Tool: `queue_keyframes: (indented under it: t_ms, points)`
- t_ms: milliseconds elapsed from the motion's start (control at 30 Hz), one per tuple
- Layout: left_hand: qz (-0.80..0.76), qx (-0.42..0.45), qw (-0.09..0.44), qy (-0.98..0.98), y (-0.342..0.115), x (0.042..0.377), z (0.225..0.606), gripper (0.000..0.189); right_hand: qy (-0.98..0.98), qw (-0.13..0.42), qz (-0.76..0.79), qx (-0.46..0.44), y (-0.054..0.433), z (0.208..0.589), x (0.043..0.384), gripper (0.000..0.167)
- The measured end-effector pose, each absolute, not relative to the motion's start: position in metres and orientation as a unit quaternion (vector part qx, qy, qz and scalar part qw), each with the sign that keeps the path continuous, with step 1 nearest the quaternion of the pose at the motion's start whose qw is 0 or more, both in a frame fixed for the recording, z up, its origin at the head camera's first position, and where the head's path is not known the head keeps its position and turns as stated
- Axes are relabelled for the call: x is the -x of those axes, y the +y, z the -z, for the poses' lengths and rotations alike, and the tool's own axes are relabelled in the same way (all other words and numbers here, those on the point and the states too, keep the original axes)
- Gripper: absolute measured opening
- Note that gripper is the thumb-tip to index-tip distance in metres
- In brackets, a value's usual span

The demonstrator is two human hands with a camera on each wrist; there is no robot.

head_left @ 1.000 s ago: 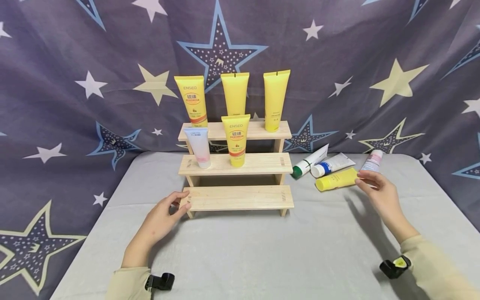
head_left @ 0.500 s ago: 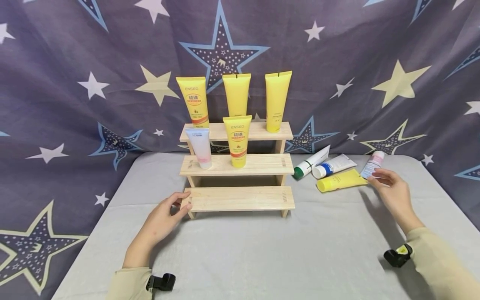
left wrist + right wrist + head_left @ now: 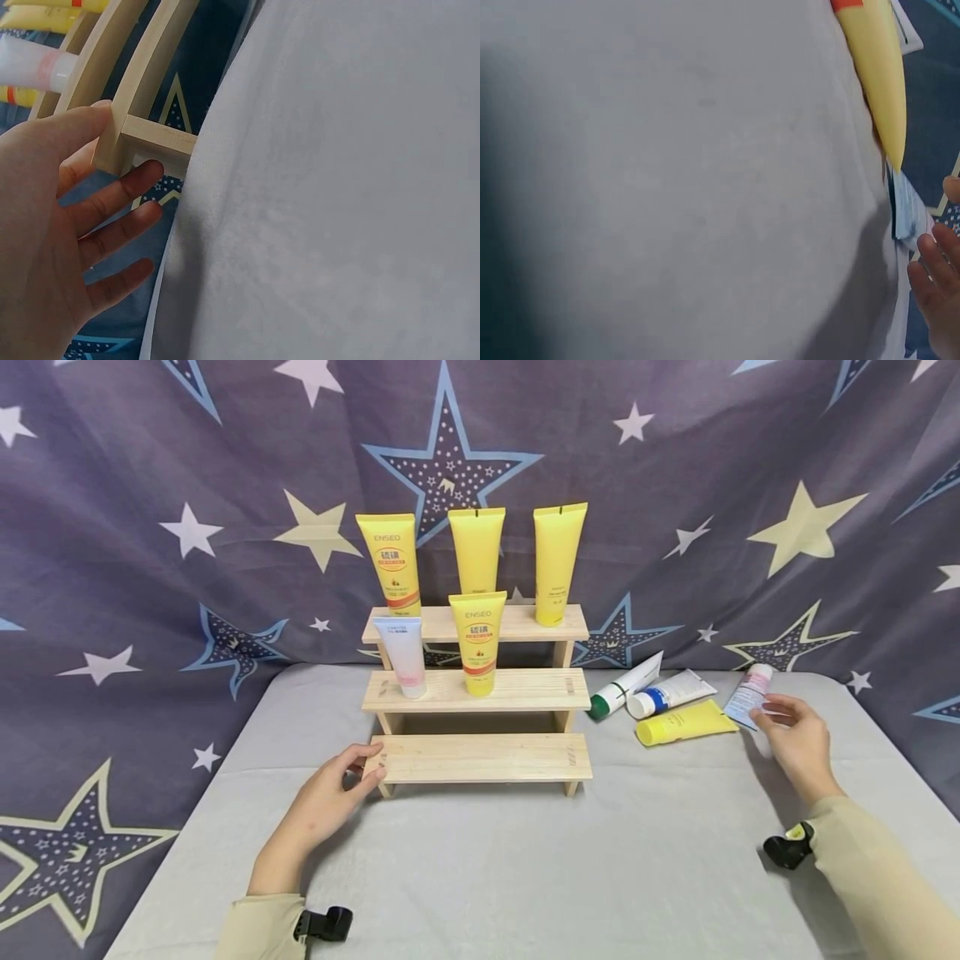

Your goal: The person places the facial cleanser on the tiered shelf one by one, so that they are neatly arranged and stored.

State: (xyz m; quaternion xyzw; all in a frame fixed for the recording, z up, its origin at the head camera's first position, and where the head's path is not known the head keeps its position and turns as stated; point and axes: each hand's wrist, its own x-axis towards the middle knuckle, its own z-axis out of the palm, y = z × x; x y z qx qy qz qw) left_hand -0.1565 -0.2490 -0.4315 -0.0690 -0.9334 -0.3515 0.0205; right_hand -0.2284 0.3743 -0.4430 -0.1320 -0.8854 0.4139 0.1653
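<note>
My left hand (image 3: 327, 795) holds the left end of the bottom step of a wooden three-step display stand (image 3: 480, 758). In the left wrist view, the thumb and index finger pinch the step's end while the other fingers spread loosely. At the right, my right hand (image 3: 799, 743) hovers with parted fingers at the near end of a pink-and-blue squeeze tube (image 3: 747, 695) lying on the table. Thumb and fingertips come close around that tube (image 3: 907, 210) in the right wrist view. Beside it lies a yellow tube (image 3: 686, 722).
Three yellow tubes (image 3: 560, 564) stand on the top step. On the middle step are a pale pink-blue tube (image 3: 403, 656) and another yellow tube (image 3: 478, 643). A green-capped white tube (image 3: 626, 685) and a blue-banded tube (image 3: 671, 693) lie right of the stand. A star-patterned curtain (image 3: 675, 460) hangs behind.
My right hand has moved right, from the yellow tube's end to the pink-and-blue tube. The left hand keeps its place on the step.
</note>
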Motion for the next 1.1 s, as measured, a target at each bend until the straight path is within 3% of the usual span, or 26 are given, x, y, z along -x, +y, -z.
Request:
queue_keyframes:
  t_ms: [300,1100]
  points:
    - [0.353,0.07,0.022,-0.933,-0.25,0.156,0.432,0.047,-0.885,0.167,-0.408,0.149,0.381,0.452,0.244,0.051]
    - [0.351,0.069,0.024,-0.934,-0.25,0.157,0.434,0.048,-0.912,0.091,-0.337,0.214,0.37,0.454,0.266,0.072]
